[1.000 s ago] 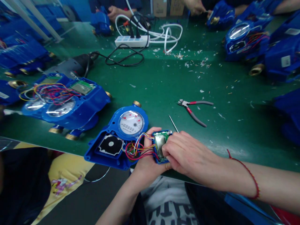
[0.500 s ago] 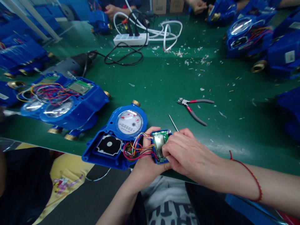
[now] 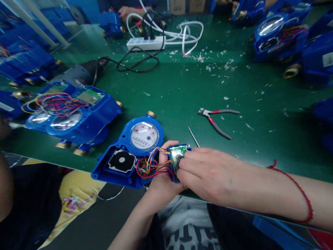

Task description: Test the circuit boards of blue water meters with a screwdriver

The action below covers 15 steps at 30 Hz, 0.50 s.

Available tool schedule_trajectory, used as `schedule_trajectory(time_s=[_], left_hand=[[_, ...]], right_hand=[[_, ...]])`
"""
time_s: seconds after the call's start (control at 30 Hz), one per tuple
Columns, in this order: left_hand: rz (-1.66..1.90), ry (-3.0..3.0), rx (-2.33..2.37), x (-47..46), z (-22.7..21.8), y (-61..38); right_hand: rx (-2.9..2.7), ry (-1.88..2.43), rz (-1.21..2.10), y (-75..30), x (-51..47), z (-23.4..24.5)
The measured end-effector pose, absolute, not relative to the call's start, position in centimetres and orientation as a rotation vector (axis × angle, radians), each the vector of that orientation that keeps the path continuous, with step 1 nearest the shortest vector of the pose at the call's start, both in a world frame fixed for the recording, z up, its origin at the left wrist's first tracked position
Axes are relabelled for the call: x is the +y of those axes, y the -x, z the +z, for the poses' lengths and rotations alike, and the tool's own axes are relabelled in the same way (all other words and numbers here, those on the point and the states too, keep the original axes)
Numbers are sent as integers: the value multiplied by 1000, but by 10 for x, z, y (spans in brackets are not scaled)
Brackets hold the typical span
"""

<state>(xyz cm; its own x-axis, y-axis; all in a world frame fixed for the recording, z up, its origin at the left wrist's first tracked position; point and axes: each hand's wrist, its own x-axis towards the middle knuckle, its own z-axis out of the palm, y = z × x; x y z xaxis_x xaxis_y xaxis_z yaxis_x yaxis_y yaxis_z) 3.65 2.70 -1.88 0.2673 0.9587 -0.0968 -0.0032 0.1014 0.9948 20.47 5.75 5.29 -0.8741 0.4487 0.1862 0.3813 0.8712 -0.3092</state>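
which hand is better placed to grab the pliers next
Probably the right hand: it is nearer the pliers, while the left hand holds the wired circuit board, though the right's fingers also cover part of it.

Your L hand (image 3: 163,184) holds wired circuit bd (image 3: 177,156) nr blue meter (image 3: 127,147); your R hand (image 3: 208,170) over it. Pliers (image 3: 211,120) on desk (image 3: 169,90).

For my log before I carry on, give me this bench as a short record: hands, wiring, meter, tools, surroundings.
Left hand: holds the circuit module
Right hand: fingers curled over the module's right side; grip hidden
Wires: several colours, running between module and blue meter
Meter: dial facing up
Tools: pliers, handles spread; thin metal shaft, near end out of sight by the right hand
Surroundings: green table, white power strip
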Motion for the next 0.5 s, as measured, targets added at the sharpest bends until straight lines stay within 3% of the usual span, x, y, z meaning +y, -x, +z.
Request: schedule_trajectory(time_s=[0.13, 0.27, 0.5], left_hand=[[960, -1351, 1061, 27, -18, -36], [888, -1232, 1036, 28, -13, -36], [911, -1030, 910, 29, -13, -33]], right_hand=[[-2832, 513, 190, -199, 60, 49], [-2598, 611, 305, -203, 65, 58], [-1980, 1477, 136, -253, 77, 47]])
